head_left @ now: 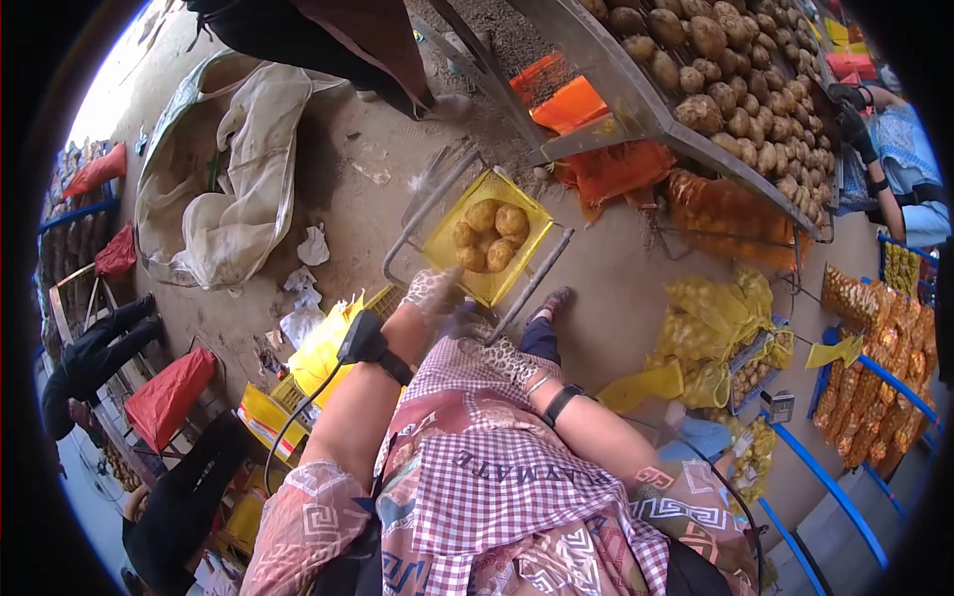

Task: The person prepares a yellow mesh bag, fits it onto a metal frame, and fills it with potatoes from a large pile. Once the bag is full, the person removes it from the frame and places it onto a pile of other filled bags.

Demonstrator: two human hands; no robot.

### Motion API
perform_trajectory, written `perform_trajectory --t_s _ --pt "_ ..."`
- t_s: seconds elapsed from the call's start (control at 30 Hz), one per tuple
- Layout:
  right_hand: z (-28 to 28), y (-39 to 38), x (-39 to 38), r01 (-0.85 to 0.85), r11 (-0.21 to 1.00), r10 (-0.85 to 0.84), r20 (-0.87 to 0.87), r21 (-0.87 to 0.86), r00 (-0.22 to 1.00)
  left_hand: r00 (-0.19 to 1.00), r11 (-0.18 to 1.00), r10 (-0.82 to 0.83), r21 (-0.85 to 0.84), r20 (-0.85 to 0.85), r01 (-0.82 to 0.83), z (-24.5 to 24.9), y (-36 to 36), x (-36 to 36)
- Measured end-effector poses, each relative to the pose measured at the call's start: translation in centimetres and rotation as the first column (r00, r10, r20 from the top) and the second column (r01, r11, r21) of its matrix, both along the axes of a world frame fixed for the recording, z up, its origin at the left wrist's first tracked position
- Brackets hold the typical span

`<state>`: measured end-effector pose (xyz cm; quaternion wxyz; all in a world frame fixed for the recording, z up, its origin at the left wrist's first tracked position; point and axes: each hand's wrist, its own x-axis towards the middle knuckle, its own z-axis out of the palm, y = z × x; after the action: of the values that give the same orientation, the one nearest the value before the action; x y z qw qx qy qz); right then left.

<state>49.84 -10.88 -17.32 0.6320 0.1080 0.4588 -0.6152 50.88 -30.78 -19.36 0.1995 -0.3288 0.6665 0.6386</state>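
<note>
A yellow mesh bag (538, 221) hangs spread in a grey metal frame (405, 240), with several potatoes (483, 215) inside it. My left hand (431, 291), in a leopard-print glove, is at the bag's near left corner, its fingers smeared by motion. Close to the near end of the frame is my right hand (505, 358), in a matching glove, bent in toward my apron (497, 477); I cannot tell what its fingers hold. A black device (365, 339) with a cable is strapped to my left wrist, and a black band (563, 404) circles my right wrist.
A metal sorting table (686, 139) heaped with potatoes (730, 89) stands at the upper right, a person (899, 149) beside it. Orange net bags (621, 174) lie below it. Filled yellow net bags (711, 328) are on the right. A large pale sack (234, 169) lies left.
</note>
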Motion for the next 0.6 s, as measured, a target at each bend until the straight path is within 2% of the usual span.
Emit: perform_trajectory --t_s 0.03,0.07,0.1,0.13,0.17,0.2,0.23,0.27,0.3,0.33,0.4,0.43,0.47,0.5,0.53,0.57,0.6 --pt "-2.2 -0.2 1.0 0.079 0.996 -0.076 0.067 -0.037 0.995 0.992 0.997 -0.011 0.074 0.123 0.002 -0.2 0.0 -0.2" --pt "-2.3 -0.4 0.8 0.094 0.995 -0.092 0.070 -0.035 0.993 0.992 0.997 -0.026 0.077 0.127 0.017 1.3 0.2 -1.1" --pt "-1.7 -0.7 0.2 -0.111 0.994 0.105 -0.267 -0.006 0.958 0.954 0.967 0.143 0.168 0.265 -0.192 4.2 0.5 -2.7" --pt "-1.2 -1.0 -0.3 -0.291 0.952 0.292 -0.559 0.093 0.776 0.865 0.888 0.286 0.224 0.412 -0.401 5.6 0.9 -3.6" --pt "-1.0 -2.6 0.2 0.084 0.935 -0.270 -0.536 -0.345 0.800 0.867 0.893 0.274 0.225 0.415 -0.390 5.2 1.2 -3.7" --pt "-1.0 -2.4 -0.2 0.100 0.934 -0.280 -0.533 -0.342 0.799 0.852 0.862 0.361 0.213 0.379 -0.460 4.8 1.6 -3.5" --pt "-1.0 -1.9 -1.3 -0.266 0.964 0.115 -0.849 -0.031 0.516 0.828 0.825 0.445 0.204 0.341 -0.527 4.5 1.8 -3.4" --pt "-0.7 -1.6 -1.9 -0.452 0.804 0.455 -0.889 0.388 0.047 0.833 0.832 0.432 0.203 0.345 -0.515 4.2 1.8 -2.8" --pt "0.5 -1.7 -2.2 -0.438 0.769 0.544 -0.836 0.465 0.068 0.888 0.875 0.363 0.224 0.281 -0.428 3.9 1.7 -2.0" --pt "1.3 -1.7 -2.2 -0.428 0.775 0.543 -0.837 0.465 0.074 0.933 0.910 0.291 0.240 0.210 -0.338 3.6 1.6 -1.5" --pt "3.0 -1.7 -2.4 -0.412 0.628 0.771 -0.600 0.660 0.215 0.940 0.907 0.303 0.254 0.157 -0.335 3.3 1.6 -1.4" --pt "4.3 -0.9 -2.8 -0.393 0.663 0.749 -0.570 0.637 0.338 0.939 0.900 0.324 0.269 0.112 -0.342 3.1 1.6 -1.3" --pt "2.9 1.2 -1.5 -0.426 0.626 0.779 -0.545 0.653 0.309 0.943 0.903 0.315 0.272 0.111 -0.333 2.5 -0.2 -1.1" --pt "1.5 3.5 -0.5 -0.458 0.587 0.808 -0.520 0.667 0.278 0.925 0.819 0.325 0.430 0.195 -0.379 1.6 -3.6 -1.1" --pt "8.8 4.0 -3.1 -0.524 0.450 0.891 -0.325 0.723 0.317 0.905 0.706 0.319 0.567 0.281 -0.425 1.2 -5.6 -1.1" --pt "9.3 6.0 -2.6 -0.491 0.331 0.934 -0.205 0.806 0.294 0.962 0.893 0.229 0.360 0.151 -0.269 1.6 -5.5 -1.1" --pt "10.8 6.8 -3.9 -0.630 0.286 0.946 -0.108 0.722 0.306 0.993 0.989 0.106 0.099 0.049 -0.111 2.2 -4.5 -0.9"
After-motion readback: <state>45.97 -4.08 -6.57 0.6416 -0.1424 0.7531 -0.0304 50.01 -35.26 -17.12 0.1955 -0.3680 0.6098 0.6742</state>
